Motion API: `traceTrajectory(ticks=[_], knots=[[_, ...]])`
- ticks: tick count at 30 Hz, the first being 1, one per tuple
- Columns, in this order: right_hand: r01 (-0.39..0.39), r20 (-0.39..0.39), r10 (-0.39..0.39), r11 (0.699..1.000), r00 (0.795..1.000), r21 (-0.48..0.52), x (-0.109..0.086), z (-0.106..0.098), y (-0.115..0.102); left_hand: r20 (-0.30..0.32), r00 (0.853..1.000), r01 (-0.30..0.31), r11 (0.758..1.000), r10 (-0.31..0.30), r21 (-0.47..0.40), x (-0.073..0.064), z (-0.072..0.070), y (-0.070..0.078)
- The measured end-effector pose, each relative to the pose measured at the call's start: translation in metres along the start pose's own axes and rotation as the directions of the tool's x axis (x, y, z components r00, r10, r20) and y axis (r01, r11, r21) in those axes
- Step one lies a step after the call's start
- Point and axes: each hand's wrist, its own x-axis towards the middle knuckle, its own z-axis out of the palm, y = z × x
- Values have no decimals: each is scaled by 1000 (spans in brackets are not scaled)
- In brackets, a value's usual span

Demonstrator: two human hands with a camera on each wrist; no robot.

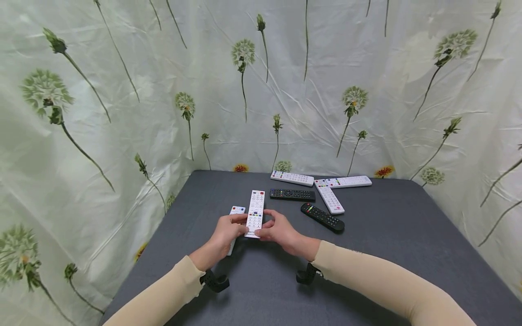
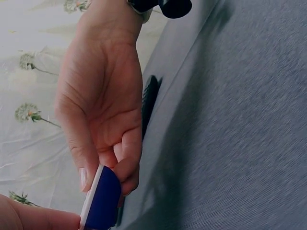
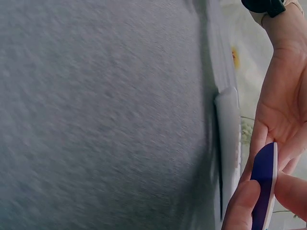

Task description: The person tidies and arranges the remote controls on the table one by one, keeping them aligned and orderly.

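A white remote control with small colored buttons is held face up over the dark table, its near end between both hands. My left hand pinches its left edge, thumb on top near the lower corner. My right hand grips the right edge the same way, its thumb at the near corner. In the wrist views, the held remote shows a blue underside below a thin white face. Another white remote lies on the table beneath my left hand, which covers its middle.
A black remote and a second black remote lie to the right. Behind them are white remotes: one near the back edge, one slanting, and one touching its top. A flower-print curtain hangs behind the table.
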Motion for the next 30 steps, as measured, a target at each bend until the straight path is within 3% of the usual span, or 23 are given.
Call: traceTrajectory(ticks=[6, 19, 30], knots=[[-20, 12, 20, 1000, 1000, -16, -9, 4, 13, -33, 999, -10, 1000, 10, 2, -10, 6, -15], [-55, 1, 55, 997, 998, -50, -19, 9, 23, -87, 996, -28, 999, 25, -29, -31, 21, -23], [28, -33, -33, 988, 999, -152, -22, 16, 28, -85, 996, -33, 995, 25, -89, -42, 24, -29]])
